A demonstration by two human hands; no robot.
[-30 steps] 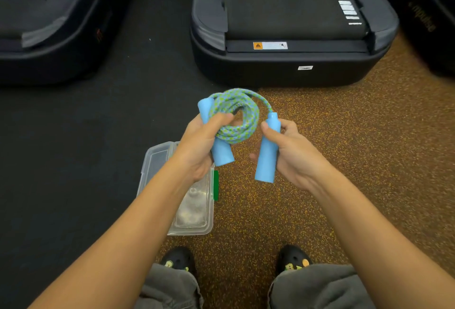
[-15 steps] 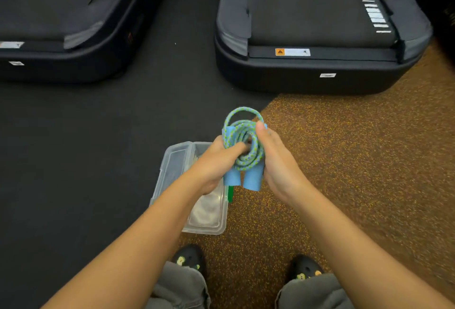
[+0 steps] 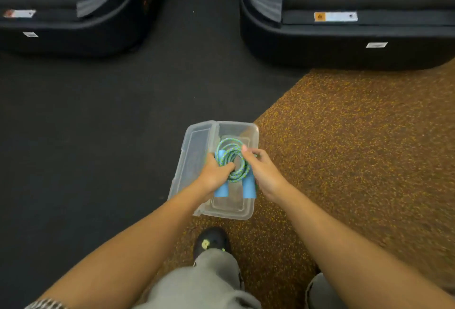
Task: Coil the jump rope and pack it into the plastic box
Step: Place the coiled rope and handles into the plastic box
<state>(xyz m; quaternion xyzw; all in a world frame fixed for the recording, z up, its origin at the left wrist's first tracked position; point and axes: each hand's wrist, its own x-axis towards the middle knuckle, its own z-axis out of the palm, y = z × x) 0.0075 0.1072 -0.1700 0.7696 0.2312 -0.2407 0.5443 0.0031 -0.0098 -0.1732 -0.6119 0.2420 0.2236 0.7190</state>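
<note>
The left hand (image 3: 213, 173) and the right hand (image 3: 261, 170) both gripped the coiled jump rope (image 3: 232, 161), one on each side, its two blue handles (image 3: 249, 188) pointing back toward the person. The bundle was held over the open clear plastic box (image 3: 236, 213), whose lid (image 3: 190, 158) lay hinged out to the left. The box sat on the floor (image 3: 344, 148), where black matting met speckled brown, with a black shoe (image 3: 211, 241) just behind it.

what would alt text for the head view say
Two bare hands, left hand and right hand, hold a coiled jump rope with blue handles over an open clear plastic box on the floor. Two dark treadmills stand beyond, and one shoe shows below.
</note>
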